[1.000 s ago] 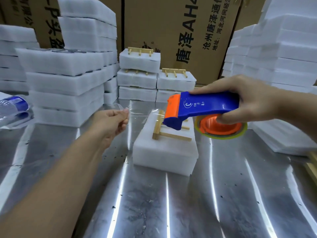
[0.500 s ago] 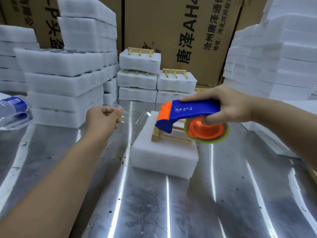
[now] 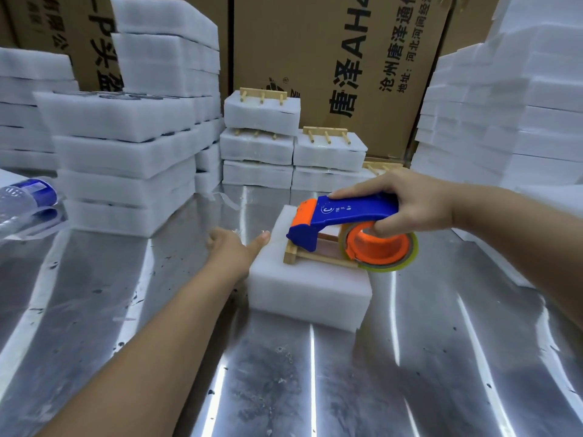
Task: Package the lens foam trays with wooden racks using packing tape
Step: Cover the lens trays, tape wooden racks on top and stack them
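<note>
The right hand is closed round the handle of a blue-and-orange tape dispenser, with the forefinger laid along its top and the thumb set against the orange core of the tape roll. The dispenser's nose is lowered over a wooden rack, much of which is hidden beneath it. The rack lies on a white foam tray at the middle of the steel worktop. At the tray's 9 o'clock edge the left hand is seen from behind, its thumb stretched to the foam. Its other fingers are folded out of sight, so no grip can be told. Only a faint glint of clear tape is made out there. Taped trays bearing racks are stacked at 12 o'clock and plain foam stacks at 10 o'clock. A plastic bottle is cut off at 9 o'clock.
</note>
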